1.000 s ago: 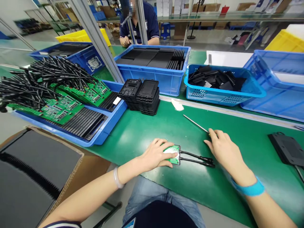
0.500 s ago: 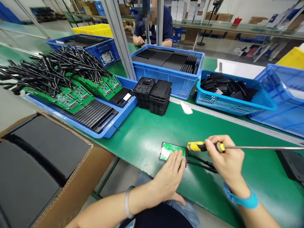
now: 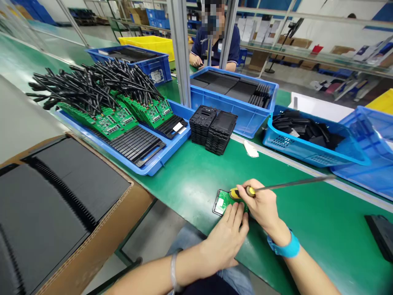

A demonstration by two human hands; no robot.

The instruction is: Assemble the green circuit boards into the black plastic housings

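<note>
A green circuit board lies in a shallow black case on the table in front of me. My left hand rests flat on the near right part of the board, fingers stretched out. Wrapped round the yellow-and-black handle of a screwdriver is my right hand. The handle's butt end is over the board's far edge, and whether it touches cannot be made out. The long metal shaft points away to the right. My hands hide the board's right side and most of its cables.
Two stacks of black cases stand beyond the board. A blue tray at left holds boards with black cables. Behind are a blue bin and a blue basket of black parts. An open carton stands left; a person sits opposite.
My right hand has moved left with the screwdriver, bringing the handle's end over the board. My left hand still lies on the board. The camera view has shifted.
</note>
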